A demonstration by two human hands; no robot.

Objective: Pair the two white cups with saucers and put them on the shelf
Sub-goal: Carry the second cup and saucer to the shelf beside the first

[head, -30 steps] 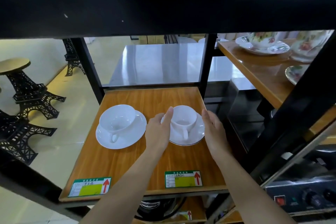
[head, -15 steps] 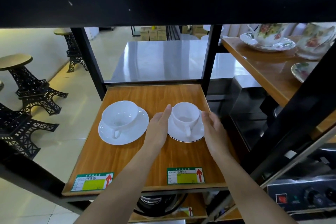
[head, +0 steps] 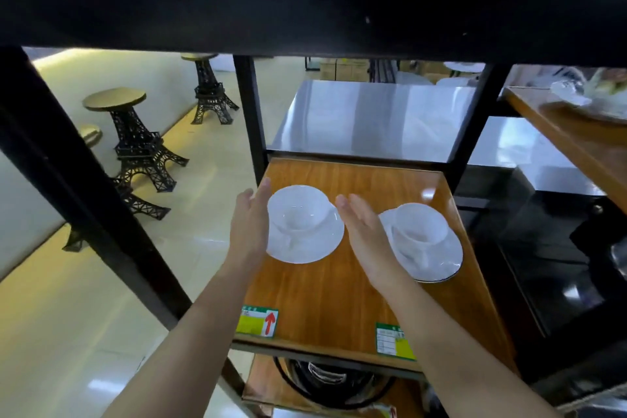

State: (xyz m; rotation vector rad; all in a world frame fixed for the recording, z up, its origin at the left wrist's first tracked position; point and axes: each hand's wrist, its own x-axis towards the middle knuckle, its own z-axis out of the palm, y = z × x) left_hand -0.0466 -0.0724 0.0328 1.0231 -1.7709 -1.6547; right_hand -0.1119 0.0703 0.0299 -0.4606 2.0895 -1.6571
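While both hands are flanking the left cup [head: 300, 212] on its saucer [head: 305, 243], left hand [head: 249, 224] and right hand [head: 364, 234] are spreading an open, empty grip. Right cup [head: 419, 227] is sitting outside the grip. Advisably, close evenly on the saucer rim, keeping it level on the shelf [head: 339, 299].

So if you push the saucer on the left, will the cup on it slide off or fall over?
Probably it just wobbles. The left cup sits loose on its saucer, so a quick shove could make it slide. It looks wide and low, so tipping seems unlikely. Both look like glossy white china, likely slippery on the smooth wooden shelf and breakable if dropped.
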